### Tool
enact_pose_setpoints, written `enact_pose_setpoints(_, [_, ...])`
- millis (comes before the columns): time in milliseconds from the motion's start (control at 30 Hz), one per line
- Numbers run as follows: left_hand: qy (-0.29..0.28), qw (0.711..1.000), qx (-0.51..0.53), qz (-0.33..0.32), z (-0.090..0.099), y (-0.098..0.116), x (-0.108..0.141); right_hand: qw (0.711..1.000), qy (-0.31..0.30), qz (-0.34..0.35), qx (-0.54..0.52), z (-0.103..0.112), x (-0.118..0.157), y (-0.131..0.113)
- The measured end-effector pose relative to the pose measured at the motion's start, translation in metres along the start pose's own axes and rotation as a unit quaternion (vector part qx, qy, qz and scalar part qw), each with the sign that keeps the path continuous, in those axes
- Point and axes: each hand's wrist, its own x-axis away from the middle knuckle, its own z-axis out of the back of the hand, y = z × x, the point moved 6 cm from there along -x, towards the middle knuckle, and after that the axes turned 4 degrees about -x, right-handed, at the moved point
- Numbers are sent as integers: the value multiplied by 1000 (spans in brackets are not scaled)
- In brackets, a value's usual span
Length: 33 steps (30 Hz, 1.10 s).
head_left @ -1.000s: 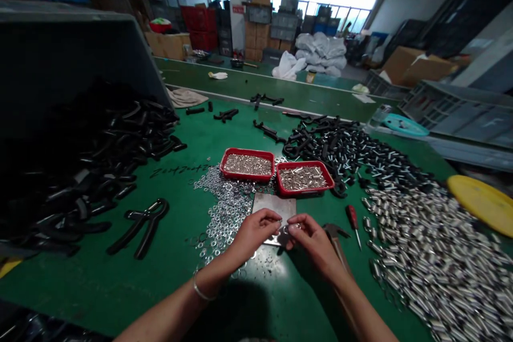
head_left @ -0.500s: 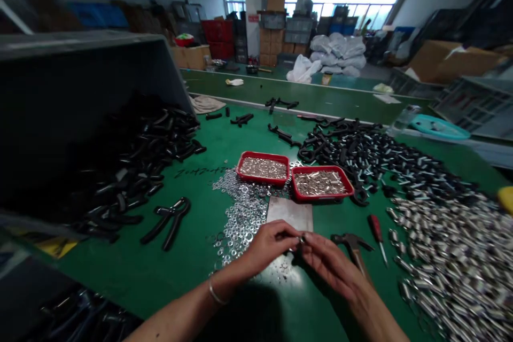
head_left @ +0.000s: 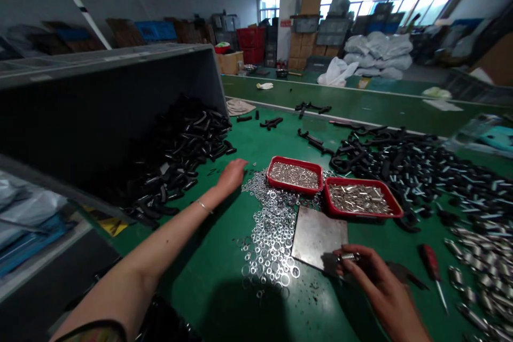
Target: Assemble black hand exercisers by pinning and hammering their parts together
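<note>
My left hand [head_left: 231,177] reaches over the green table, between the heap of black handles [head_left: 192,139] and the spread of metal rings [head_left: 272,235]. Its fingers are bunched, and whatever they hold, if anything, is hidden. Low on the right, my right hand [head_left: 372,278] pinches a small metal spring [head_left: 349,257] beside the corner of a flat steel plate [head_left: 320,236]. Behind the plate sit two red trays, one with tiny metal parts [head_left: 294,173], the other with short pins [head_left: 358,199].
A grey crate [head_left: 218,75] lies on its side at the left. Right of my right hand are a hammer [head_left: 409,275], a red screwdriver [head_left: 430,263] and a pile of metal cylinders [head_left: 487,267]. Black clamp parts [head_left: 401,160] heap behind.
My hands have separated; the left has moved away to the far left side of the rings. The black-handled tool at the left is no longer seen. The view has turned left.
</note>
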Motion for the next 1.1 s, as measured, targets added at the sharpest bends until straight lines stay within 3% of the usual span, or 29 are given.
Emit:
enact_pose_setpoints(100, [7, 999, -29, 17, 7, -53, -48, 997, -45, -21, -55, -14, 7, 20])
enact_pose_setpoints(200, [2, 999, -49, 1, 3, -77, -80, 994, -73, -25, -74, -24, 13, 40])
enact_pose_setpoints(433, [-62, 993, -69, -68, -17, -100, -126, 984, -55, -57, -160, -24, 18, 53])
enact_pose_setpoints(533, [-74, 992, -55, -85, -17, -103, -129, 979, -25, -54, -196, -24, 12, 46])
enact_pose_setpoints(633, [-39, 996, -29, -70, -5, -94, -118, 974, 9, -43, -222, -23, 2, 42])
enact_pose_setpoints(733, [44, 998, 22, -30, 14, -60, -86, 969, 25, -32, -244, -22, -7, 44])
enact_pose_setpoints(800, [38, 986, 159, -31, 14, -15, -49, 965, 34, -22, -258, -20, -11, 45])
enact_pose_setpoints(900, [-157, 893, 421, -44, -21, 79, 23, 961, 63, -13, -270, -18, -13, 44])
enact_pose_setpoints(967, [-227, 830, 510, -13, -49, 135, 68, 958, 84, -8, -273, -17, -11, 41])
enact_pose_setpoints(1033, [-240, 816, 525, 18, -72, 173, 100, 956, 101, 1, -276, -17, -8, 36])
enact_pose_setpoints(1100, [-237, 811, 531, 61, -90, 196, 118, 954, 110, 14, -280, -17, -4, 32])
